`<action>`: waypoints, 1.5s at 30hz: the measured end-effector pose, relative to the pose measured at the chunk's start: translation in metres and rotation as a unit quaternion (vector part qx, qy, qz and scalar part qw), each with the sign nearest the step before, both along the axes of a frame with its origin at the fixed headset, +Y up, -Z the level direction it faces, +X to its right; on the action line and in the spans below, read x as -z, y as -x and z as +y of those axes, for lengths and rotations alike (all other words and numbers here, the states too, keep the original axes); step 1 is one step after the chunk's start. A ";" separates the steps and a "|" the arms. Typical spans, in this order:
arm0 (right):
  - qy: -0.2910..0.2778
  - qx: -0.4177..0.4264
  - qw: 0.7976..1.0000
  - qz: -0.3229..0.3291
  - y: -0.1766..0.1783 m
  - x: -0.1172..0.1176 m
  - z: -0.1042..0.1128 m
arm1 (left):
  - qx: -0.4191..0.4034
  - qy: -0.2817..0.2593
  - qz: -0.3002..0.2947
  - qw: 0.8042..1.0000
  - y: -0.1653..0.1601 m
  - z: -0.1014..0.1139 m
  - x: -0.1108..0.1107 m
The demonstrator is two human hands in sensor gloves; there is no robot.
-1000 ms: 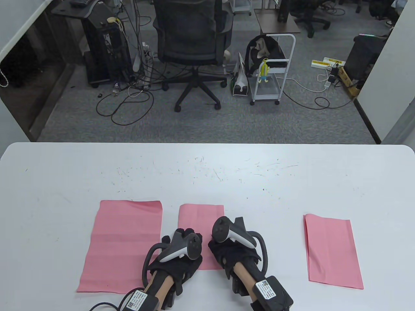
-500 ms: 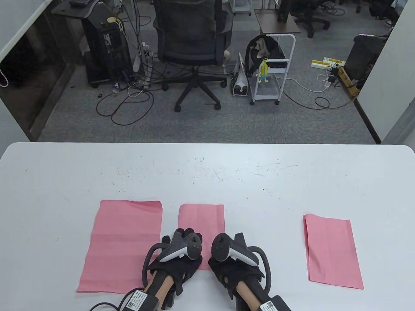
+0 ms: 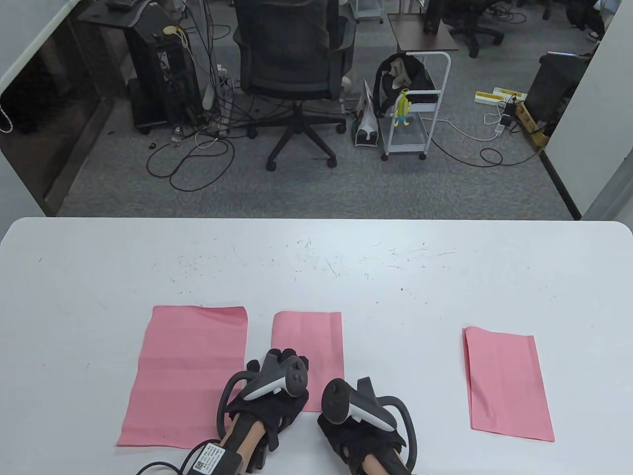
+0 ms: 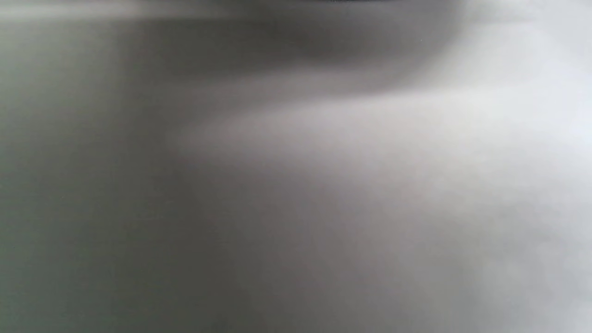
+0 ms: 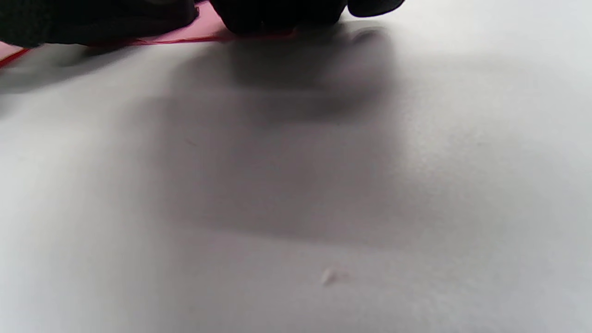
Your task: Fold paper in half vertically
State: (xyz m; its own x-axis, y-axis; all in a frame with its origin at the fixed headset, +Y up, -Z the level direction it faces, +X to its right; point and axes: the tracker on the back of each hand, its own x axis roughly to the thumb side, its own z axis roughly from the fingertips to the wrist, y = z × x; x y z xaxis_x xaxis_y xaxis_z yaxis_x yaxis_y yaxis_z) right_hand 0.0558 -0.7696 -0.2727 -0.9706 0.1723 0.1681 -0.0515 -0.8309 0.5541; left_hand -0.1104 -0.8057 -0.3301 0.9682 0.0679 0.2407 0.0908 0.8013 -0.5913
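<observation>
table view: your white table [image 3: 445, 277] scratched, office chair [image 3: 292, 64] and white cart [image 3: 415, 114] on grey carpet beyond. folded pink paper [image 3: 309, 341] is landmark; wide pink sheet [image 3: 190, 371] just left of it, another folded sheet [image 3: 507, 383] well right. your left hand [image 3: 269, 396] rests on its near left part, right hand [image 3: 353, 420] at its near right corner; finger pose hidden under trackers.
left wrist view: grey blur only.
right wrist view: your fingertips [image 5: 277, 16] touch paper's near edge; grip cannot tell.
</observation>
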 end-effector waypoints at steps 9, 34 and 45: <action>0.032 0.052 0.998 -0.025 -0.012 0.015 0.006 | -0.001 0.001 0.000 1.000 0.000 0.000 0.000; 0.058 0.057 0.980 -0.180 -0.028 0.102 -0.032 | -0.002 -0.002 0.000 1.000 0.000 0.000 0.000; 0.059 0.088 0.982 -0.154 -0.015 0.098 -0.021 | -0.002 -0.002 0.000 1.000 0.000 0.000 0.000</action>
